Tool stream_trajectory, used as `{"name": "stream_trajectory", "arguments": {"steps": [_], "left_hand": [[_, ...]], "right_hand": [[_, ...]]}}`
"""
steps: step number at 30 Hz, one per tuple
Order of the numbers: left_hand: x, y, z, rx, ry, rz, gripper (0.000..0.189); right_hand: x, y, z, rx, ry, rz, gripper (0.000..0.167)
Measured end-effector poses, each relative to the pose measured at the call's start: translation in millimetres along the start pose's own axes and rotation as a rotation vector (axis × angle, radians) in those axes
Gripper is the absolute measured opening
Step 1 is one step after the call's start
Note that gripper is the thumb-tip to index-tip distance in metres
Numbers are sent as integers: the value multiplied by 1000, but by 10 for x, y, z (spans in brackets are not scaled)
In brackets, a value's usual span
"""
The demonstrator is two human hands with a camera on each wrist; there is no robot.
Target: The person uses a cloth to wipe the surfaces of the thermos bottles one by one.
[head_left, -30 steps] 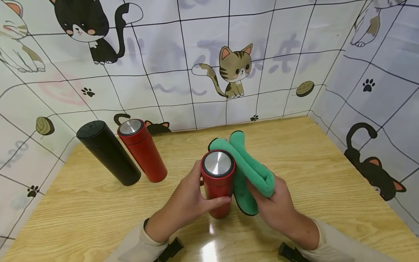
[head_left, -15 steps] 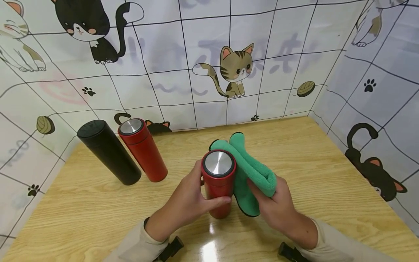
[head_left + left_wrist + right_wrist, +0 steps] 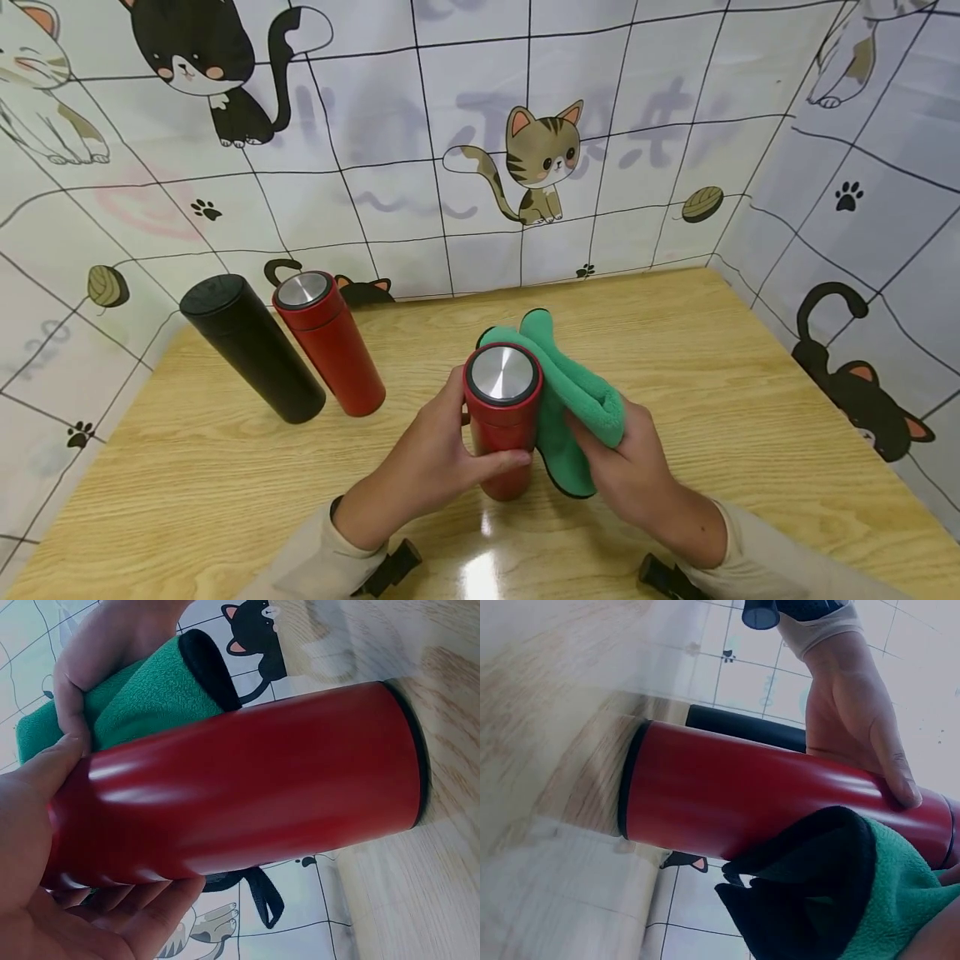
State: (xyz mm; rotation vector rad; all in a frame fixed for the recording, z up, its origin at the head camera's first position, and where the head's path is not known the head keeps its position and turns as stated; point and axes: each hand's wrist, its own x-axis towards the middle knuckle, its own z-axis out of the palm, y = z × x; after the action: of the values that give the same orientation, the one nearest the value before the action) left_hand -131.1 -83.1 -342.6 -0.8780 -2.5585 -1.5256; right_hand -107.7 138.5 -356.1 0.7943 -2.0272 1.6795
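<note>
Green cloth (image 3: 566, 379) against the near red bottle (image 3: 501, 423), upright at the near middle of the surface (image 3: 712, 392).
Your left grip (image 3: 438, 454) wraps the bottle; your right grip (image 3: 633, 462) clutches the cloth on its right, its far tip slightly lower than a second ago, suggesting wiping in small strokes.

A bottle (image 3: 504, 442) stands on the tabletop (image 3: 750, 400), a cloth (image 3: 572, 387) at its right. Behind it, leftward, a second bottle (image 3: 332, 350) stands just right of a third bottle (image 3: 255, 352); a backdrop (image 3: 390, 200) rises behind everything.
</note>
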Motion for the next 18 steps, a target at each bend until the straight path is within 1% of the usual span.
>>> {"name": "stream_trajectory", "arguments": {"steps": [2, 7, 12, 14, 18], "left_hand": [[1, 3, 0, 2, 0, 5, 95], [2, 3, 1, 20, -4, -15, 96], [6, -6, -3, 22, 2, 7, 97], [7, -11, -8, 11, -5, 23, 97], [14, -14, -27, -13, -42, 32, 97]], "right_hand": [[-4, 3, -5, -17, -4, 10, 51], [-12, -25, -10, -22, 30, -5, 50], [15, -23, 11, 32, -15, 11, 52], [17, -12, 20, 44, -18, -1, 52], [11, -1, 11, 56, 39, -85, 51]]}}
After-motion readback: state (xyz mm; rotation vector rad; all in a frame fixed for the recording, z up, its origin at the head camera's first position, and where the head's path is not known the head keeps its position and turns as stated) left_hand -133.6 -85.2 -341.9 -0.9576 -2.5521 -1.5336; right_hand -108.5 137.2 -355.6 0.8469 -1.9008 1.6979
